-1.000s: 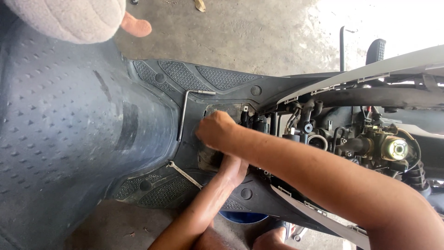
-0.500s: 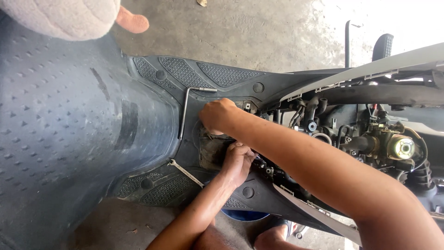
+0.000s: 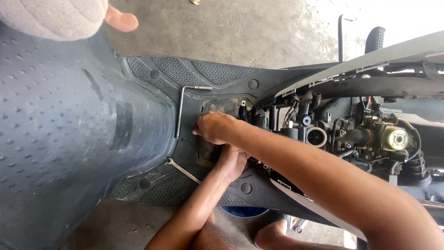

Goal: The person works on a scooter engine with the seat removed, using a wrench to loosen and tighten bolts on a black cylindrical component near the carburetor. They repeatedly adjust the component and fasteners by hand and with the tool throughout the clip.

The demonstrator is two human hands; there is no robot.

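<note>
The left hand (image 3: pixel 230 162) sits low in the dark opening (image 3: pixel 217 132) of the scooter floor (image 3: pixel 203 74), its fingers tucked in where I cannot tell their hold. Just past it, toward 12 o'clock, the right hand (image 3: pixel 215 127) is curled shut on something hidden. At its 9 o'clock lies a bent metal wrench (image 3: pixel 179 111), long side running from 6 to 12 o'clock, its short end pointing to 3 o'clock.
</note>
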